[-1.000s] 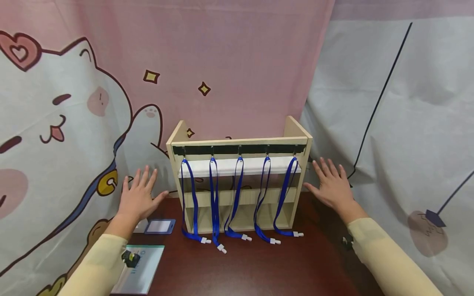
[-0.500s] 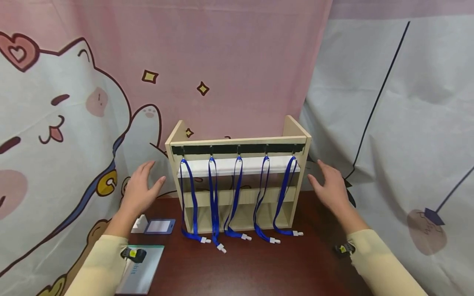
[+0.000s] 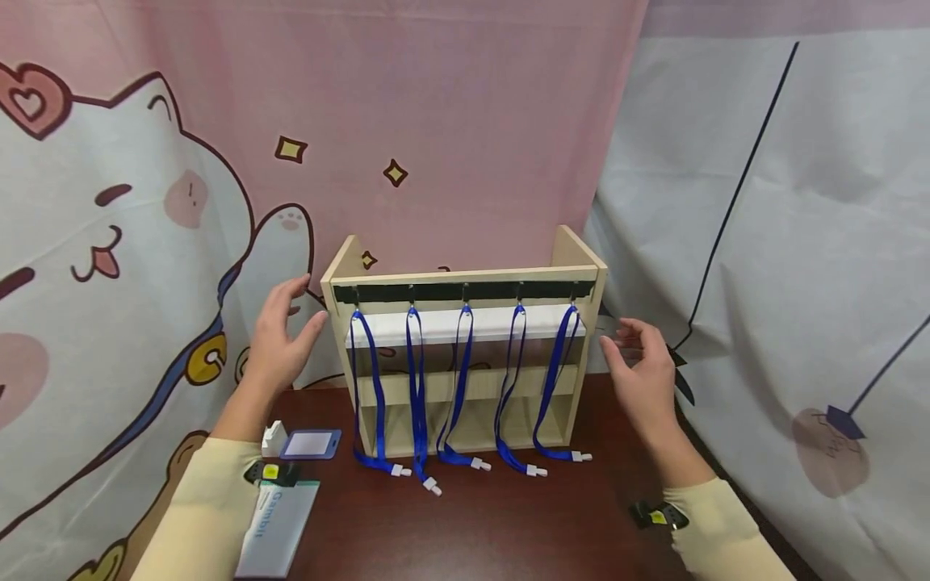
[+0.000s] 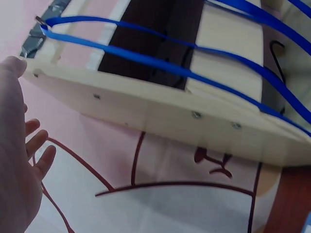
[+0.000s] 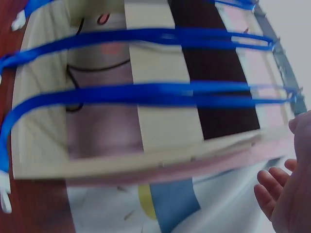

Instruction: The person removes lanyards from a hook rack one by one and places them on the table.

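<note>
Lanyards point(image 3: 417, 395), five in blue, hang from hooks point(image 3: 466, 288) along a black strip point(image 3: 436, 292) on a pale wooden rack point(image 3: 483, 386), their white clips point(image 3: 478, 464) lying on the table point(image 3: 450, 541). On my remote feed, the left hand point(image 3: 279, 343) hovers near the rack's left side and the right hand point(image 3: 645, 379) near its right, each wide between thumb and loosely bent fingers, grasping nothing. At left lie a blue badge holder point(image 3: 311, 444) and a flat white item point(image 3: 279, 532) lettered "Gambit" in teal.

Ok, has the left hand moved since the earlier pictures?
Yes: against the wooden rack, the left hand has moved up in the head view and slightly inward.
</note>
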